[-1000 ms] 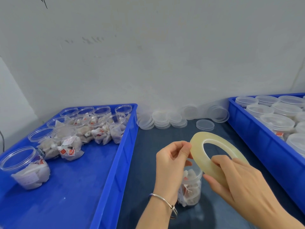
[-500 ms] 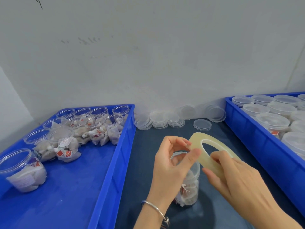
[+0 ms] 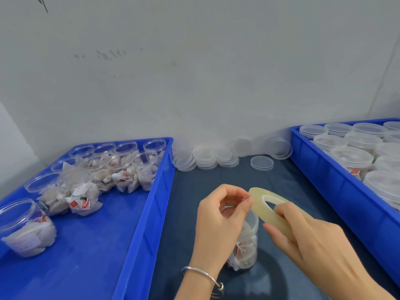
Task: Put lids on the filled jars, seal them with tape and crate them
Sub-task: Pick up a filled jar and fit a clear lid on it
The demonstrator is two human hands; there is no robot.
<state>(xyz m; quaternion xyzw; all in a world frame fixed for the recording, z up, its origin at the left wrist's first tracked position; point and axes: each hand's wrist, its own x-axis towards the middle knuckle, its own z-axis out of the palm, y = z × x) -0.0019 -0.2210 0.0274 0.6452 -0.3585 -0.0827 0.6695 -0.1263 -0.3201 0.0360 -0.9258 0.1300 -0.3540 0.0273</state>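
A clear jar (image 3: 246, 245) filled with tea bags stands on the dark table between two blue crates, lidded, partly hidden behind my hands. My right hand (image 3: 311, 245) grips a flat yellowish roll of clear tape (image 3: 259, 197) just above the jar. My left hand (image 3: 220, 215) pinches at the roll's near edge with thumb and forefinger, at the tape end. The left crate (image 3: 149, 213) holds several open filled jars (image 3: 121, 169). The right crate (image 3: 337, 189) holds several lidded jars (image 3: 350, 156).
Short stacks of clear lids (image 3: 205, 159) lie along the wall between the crates, and one small stack (image 3: 262, 163) sits nearer. A grey wall closes the back. A metal bangle (image 3: 203, 276) is on my left wrist.
The tape roll has tilted flatter and dropped slightly toward the jar. My left fingers have shifted from an open reach to a tight pinch on the roll's edge.
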